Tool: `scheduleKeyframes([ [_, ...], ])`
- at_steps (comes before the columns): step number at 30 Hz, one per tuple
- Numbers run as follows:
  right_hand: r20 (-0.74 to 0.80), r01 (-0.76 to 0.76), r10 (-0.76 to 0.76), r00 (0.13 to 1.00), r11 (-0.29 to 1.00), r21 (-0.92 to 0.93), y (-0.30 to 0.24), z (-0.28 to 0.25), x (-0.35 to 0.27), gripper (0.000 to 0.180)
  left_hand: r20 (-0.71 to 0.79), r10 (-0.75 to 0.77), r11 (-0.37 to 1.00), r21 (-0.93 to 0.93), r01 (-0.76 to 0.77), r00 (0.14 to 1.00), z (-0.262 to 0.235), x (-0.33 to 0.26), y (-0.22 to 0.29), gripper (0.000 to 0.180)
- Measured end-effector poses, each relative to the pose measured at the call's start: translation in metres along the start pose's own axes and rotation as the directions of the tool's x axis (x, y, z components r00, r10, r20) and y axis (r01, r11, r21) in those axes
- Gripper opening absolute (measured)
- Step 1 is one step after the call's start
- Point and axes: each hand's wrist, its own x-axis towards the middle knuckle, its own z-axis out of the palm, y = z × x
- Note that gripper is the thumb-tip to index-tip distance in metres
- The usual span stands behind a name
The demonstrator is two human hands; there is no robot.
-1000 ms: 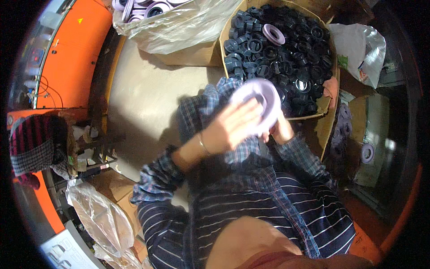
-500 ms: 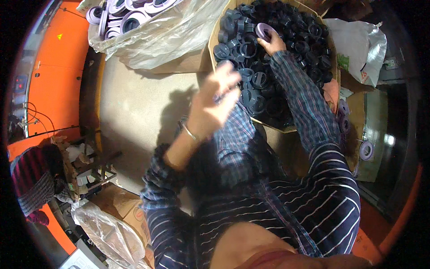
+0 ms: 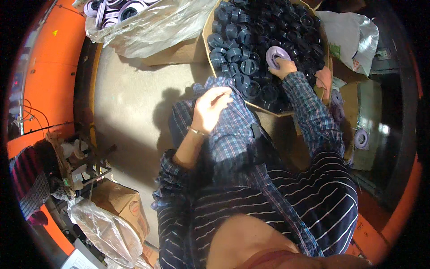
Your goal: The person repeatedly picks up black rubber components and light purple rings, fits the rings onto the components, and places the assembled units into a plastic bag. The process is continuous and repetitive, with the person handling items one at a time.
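A lilac ring [image 3: 270, 58] is gripped by the right hand [image 3: 285, 68] at its near edge, with the fingers closed on the rim and partly hidden. The ring is held over a heap of black caps [image 3: 249, 67], its hole turned up toward the camera; whether the caps are touched by it cannot be told. The caps are contained in a cardboard box [image 3: 207, 42], and a pink cloth [image 3: 323, 79] is draped at its right side. The right forearm is covered by a plaid sleeve [image 3: 309, 105] and is stretched over the box's near edge

The left hand [image 3: 208, 110] is held above the plaid cloth [image 3: 233, 130] of the lap, to the left of the box. Its fingers are loosely bent and parted from the thumb, and nothing is seen to be gripped by them. A bracelet [image 3: 197, 131] is worn at its wrist

More lilac rings [image 3: 130, 10] are gathered in a clear bag [image 3: 156, 31] at the upper left. A white bag [image 3: 354, 38] is set just beside the box on the right, and farther down on that side another ring [image 3: 361, 139] can be seen. An orange cabinet [image 3: 51, 67] is placed at the far left, across the floor [image 3: 130, 103]
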Motion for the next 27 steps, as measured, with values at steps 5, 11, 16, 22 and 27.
scheduleKeyframes([
  [5,-0.247,0.004,0.364,0.898,0.556,0.831,-0.016,-0.060,-0.064,0.039,-0.043,0.142,0.988,-0.063,-0.144,0.989,0.016,-0.029,0.010,0.039],
  [11,0.241,-0.230,0.006,0.970,-0.282,0.932,-0.132,-0.078,-0.149,0.042,0.056,-0.098,0.863,-0.492,0.113,0.994,0.051,-0.053,-0.009,0.053],
  [16,-0.228,-0.070,0.386,0.894,0.623,0.779,-0.075,-0.030,-0.076,0.050,-0.078,-0.039,0.908,-0.418,0.003,0.996,0.022,-0.075,-0.020,0.034],
  [22,0.208,-0.486,0.440,0.874,0.759,0.434,-0.023,0.044,-0.017,0.045,-0.109,0.235,0.960,-0.132,-0.249,0.966,0.023,-0.092,-0.029,0.028],
  [27,-0.346,0.106,0.310,0.886,0.590,0.800,-0.071,-0.016,-0.070,0.021,-0.201,0.133,0.978,-0.134,-0.162,0.970,0.027,-0.091,-0.019,0.028],
])
